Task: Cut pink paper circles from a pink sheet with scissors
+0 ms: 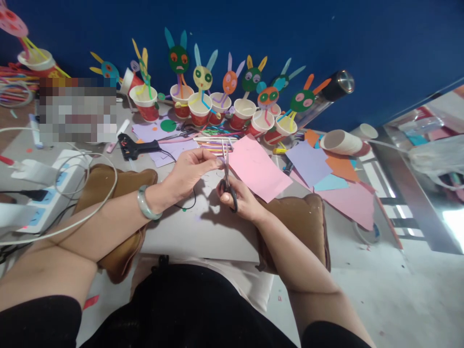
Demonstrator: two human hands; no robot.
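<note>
My right hand [237, 195] is closed round the handles of black scissors [226, 176], whose blades point up and away from me. Left of the blades, my left hand [194, 169] pinches a small purple piece of paper [220, 163] between thumb and fingers. The piece touches or nearly touches the blades; its outline is mostly hidden by the fingertips. A pink sheet [259, 169] lies just right of the scissors. Behind my left hand, a black glue gun [137, 147] rests near purple paper [168, 152].
Several paper cups [199, 111] holding paper rabbit figures line the blue wall. Paper sheets [310, 162] and a cup stack [340, 142] lie right. Brown cushions [297, 227] flank the work area. A power strip [54, 188] with loose cables sits left.
</note>
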